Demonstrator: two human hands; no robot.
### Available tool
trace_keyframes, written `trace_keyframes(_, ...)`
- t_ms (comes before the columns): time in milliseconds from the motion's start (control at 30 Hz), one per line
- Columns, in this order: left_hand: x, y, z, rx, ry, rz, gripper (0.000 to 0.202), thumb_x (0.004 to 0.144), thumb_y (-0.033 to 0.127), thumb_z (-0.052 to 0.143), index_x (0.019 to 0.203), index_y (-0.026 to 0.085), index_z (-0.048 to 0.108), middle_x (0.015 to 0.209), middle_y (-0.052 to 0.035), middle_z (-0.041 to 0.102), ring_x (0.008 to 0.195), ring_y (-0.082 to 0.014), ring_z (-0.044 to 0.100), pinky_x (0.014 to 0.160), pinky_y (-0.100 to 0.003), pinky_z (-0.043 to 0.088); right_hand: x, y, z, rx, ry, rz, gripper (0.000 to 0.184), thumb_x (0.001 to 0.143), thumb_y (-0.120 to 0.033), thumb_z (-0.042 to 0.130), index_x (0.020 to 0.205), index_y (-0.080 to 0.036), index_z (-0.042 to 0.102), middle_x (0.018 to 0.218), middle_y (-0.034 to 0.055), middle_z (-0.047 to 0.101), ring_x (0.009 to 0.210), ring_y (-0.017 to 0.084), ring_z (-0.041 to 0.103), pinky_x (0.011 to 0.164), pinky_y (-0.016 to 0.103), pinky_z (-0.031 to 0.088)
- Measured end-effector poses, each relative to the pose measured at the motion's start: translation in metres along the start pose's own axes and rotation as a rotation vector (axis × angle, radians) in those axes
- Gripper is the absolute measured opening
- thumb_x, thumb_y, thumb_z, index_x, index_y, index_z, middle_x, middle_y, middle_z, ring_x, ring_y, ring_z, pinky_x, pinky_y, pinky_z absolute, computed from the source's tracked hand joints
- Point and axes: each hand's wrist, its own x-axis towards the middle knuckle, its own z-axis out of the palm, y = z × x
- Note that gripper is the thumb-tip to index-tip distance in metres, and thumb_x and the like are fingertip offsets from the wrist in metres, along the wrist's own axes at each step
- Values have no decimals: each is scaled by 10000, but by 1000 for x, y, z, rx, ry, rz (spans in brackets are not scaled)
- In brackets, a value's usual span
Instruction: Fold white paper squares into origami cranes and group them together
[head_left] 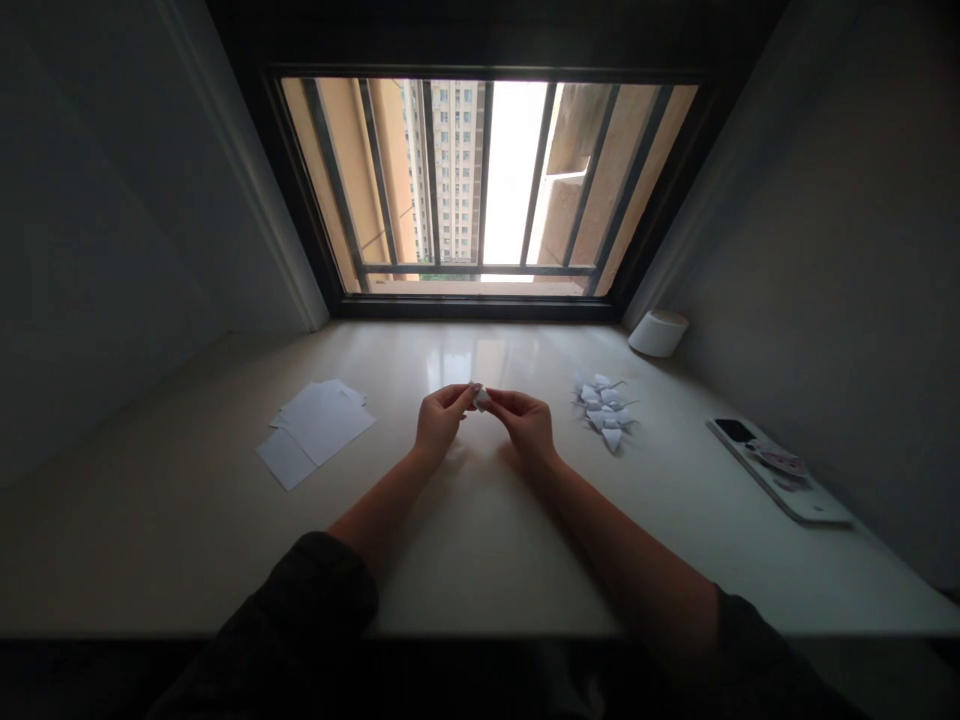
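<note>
Between my two hands is a small piece of folded white paper [480, 398], held above the middle of the pale tabletop. My left hand [441, 418] pinches its left side with thumb and fingertips. From the other side, my right hand [526, 420] pinches it too. The fingers partly cover the paper, so its exact shape is hard to make out. Left of my hands lies a loose stack of white paper sheets [319, 425]. To the right sits a cluster of several small folded white paper pieces [602, 408], some with pointed ends.
A white rounded object [658, 333] stands at the back right by the wall. A phone in a pale case [780, 475] lies near the right edge. Behind the pale surface [465, 560] is a barred window [480, 285], with walls on both sides.
</note>
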Motion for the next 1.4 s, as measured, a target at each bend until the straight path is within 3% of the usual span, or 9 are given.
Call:
trace_keyframes(300,1,-3,-1,32,6,21,360,687,507,653,801,169,706,709,-50,683,693,-172,623,612,-262,437,2,5,-1,-1,-27,-24,346,625,-443,744,860,-190,734,845,66,737,807,239,683,788,399,539)
trace_keyframes(433,0,-2,0,11,37,0,373,674,504,666,813,160,704,708,-60,690,709,-190,641,621,-273,451,-1,-2,-2,-180,-4,-89,368,667,-450,716,940,-204,719,863,61,729,771,212,671,758,369,537)
trace_keyframes(533,-1,-2,0,-8,68,-4,382,660,497,681,826,154,706,715,-63,695,699,-189,638,629,-280,463,-4,-8,-4,-384,-23,-238,435,650,-433,741,1029,-227,692,864,52,713,748,194,643,735,348,525)
trace_keyframes(667,-1,-2,1,12,60,-4,377,654,500,682,812,159,711,709,-56,696,698,-190,635,627,-280,470,-6,-10,-5,-530,-26,-332,362,713,-394,704,1047,-256,684,874,43,703,749,188,625,727,342,509)
trace_keyframes(1100,0,-4,-1,31,25,-47,411,689,531,643,835,151,698,739,-94,710,730,-227,674,644,-300,473,-6,-9,-6,-470,-6,-336,206,776,-361,650,961,-293,711,933,20,725,829,209,669,783,352,519)
trace_keyframes(1400,0,-3,1,-45,35,-107,382,671,495,675,822,145,700,725,-91,708,737,-224,675,680,-315,482,-5,-9,-7,-547,37,-376,189,778,-362,646,946,-299,708,950,16,720,867,217,659,814,374,509)
